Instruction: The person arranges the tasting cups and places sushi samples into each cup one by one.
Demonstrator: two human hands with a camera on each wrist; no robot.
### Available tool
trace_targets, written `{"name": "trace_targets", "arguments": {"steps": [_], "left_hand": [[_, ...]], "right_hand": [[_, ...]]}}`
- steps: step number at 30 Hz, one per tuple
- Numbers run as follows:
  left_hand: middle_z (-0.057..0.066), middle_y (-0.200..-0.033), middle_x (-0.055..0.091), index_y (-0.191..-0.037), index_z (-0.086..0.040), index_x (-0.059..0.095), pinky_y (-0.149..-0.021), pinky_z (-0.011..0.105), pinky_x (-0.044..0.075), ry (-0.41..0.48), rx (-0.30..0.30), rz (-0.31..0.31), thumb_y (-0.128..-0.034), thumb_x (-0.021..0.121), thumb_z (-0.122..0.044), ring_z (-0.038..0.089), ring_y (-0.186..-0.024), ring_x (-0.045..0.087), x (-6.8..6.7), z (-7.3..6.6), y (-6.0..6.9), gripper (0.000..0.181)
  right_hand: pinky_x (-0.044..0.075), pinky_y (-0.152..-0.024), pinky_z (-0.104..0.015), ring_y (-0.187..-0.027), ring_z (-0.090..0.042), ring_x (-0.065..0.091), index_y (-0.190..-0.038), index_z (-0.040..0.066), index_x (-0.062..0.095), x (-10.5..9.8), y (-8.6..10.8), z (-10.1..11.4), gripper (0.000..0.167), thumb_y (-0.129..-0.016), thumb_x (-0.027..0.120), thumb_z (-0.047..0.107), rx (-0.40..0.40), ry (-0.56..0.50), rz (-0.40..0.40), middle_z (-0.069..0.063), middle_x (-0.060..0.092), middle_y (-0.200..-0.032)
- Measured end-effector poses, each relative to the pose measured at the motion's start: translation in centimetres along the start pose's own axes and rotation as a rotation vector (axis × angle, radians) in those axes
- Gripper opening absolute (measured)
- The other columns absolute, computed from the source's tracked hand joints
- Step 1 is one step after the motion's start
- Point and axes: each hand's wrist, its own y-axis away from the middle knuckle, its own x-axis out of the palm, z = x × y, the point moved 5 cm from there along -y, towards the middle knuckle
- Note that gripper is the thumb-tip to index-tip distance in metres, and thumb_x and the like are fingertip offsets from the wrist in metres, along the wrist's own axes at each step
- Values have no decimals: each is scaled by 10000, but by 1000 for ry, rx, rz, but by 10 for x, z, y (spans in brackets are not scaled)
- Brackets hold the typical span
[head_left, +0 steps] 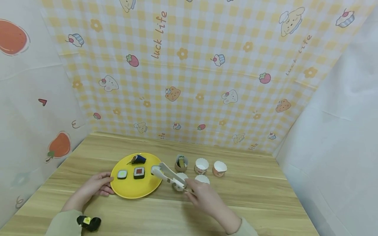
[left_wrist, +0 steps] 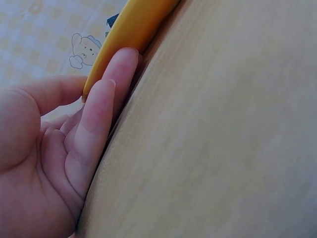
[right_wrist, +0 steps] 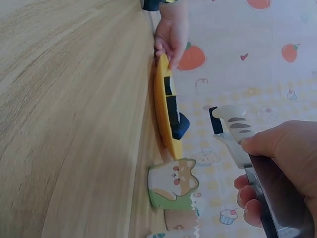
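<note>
My left hand [head_left: 98,185] pinches the near-left rim of a round yellow plate [head_left: 134,191], thumb at the edge and fingers lower down. With my right hand [head_left: 205,198] I grip a pair of tongs [head_left: 171,175] whose pale tips look like cat paws. Between those tips is a sushi roll piece [right_wrist: 216,120], raised above the plate's right side. On the plate lie a sushi roll with a green centre [head_left: 122,174], another with a red centre [head_left: 139,172], and a dark cone-shaped hand roll [head_left: 138,159] at the back.
Several paper baking cups stand right of the plate. The back-left cup [head_left: 178,166] contains a dark and green piece. Others include a back-middle cup [head_left: 201,166] and a back-right cup [head_left: 220,169]; tongs and hand partly cover the front ones. A checked cloth [head_left: 183,72] hangs behind the wooden table [head_left: 251,190].
</note>
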Motion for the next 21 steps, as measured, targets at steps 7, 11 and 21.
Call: {"name": "trace_targets", "arguments": {"steps": [7, 11, 21], "left_hand": [[115, -814, 668, -1365, 243, 129, -619, 319, 571, -1, 9, 9, -1011, 441, -159, 233, -712, 683, 0, 1, -1, 619], [112, -803, 665, -1373, 239, 121, -614, 319, 571, -1, 1, 4, -1011, 442, -162, 231, -704, 682, 0, 1, -1, 627], [114, -814, 667, -1379, 237, 116, -624, 327, 571, -18, -9, -6, -1017, 441, -171, 237, -713, 681, 0, 1, -1, 635]], "right_hand": [[451, -557, -139, -669, -40, 529, -1163, 6, 626, -4, 6, -10, 347, -856, 711, 142, 43, -7, -1, -30, 657, -870], [485, -577, -173, -695, -70, 575, -1172, -15, 619, -9, 10, -14, 368, -850, 717, 134, 47, 10, -19, -67, 674, -924], [517, -583, -198, -693, -111, 626, -1199, -23, 596, -17, 21, -26, 410, -842, 728, 130, 87, 4, -37, -84, 685, -916]]}}
